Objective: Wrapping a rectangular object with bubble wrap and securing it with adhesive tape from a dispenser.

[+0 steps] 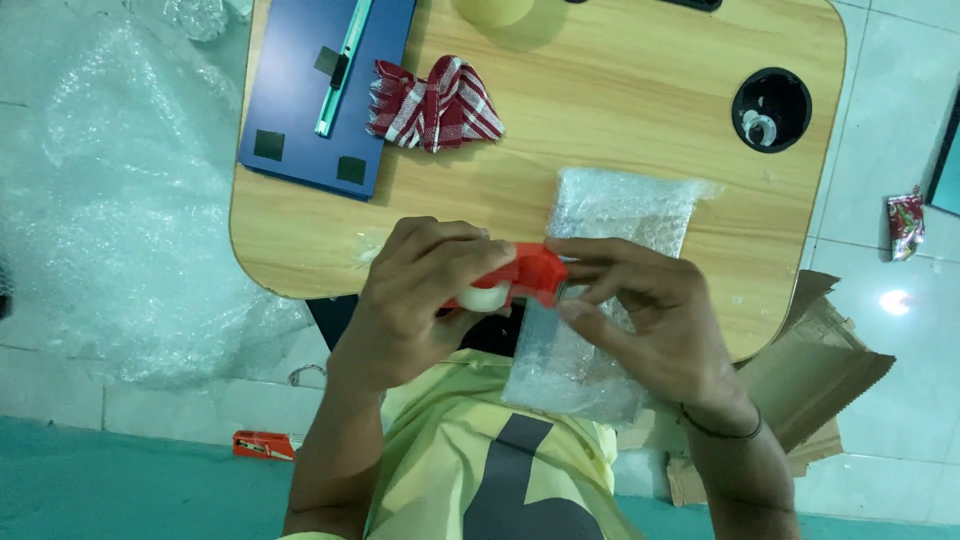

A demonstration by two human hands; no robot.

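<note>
Gripping a red tape dispenser [520, 277] from its left end, the left hand [415, 300] has its fingers closed around the body and the clear tape roll. The right hand [650, 315] pinches the dispenser's other end, fingertips pressed together there. Directly under both hands lies a parcel wrapped in bubble wrap [600, 290], half on the wooden table [620, 110], half over the lap. The dispenser looks light and rigid, best held by its body, away from the cutting edge. The parcel seems soft and slippery. Beyond the left hand are a striped cloth [435, 105] and a blue board [310, 100].
</note>
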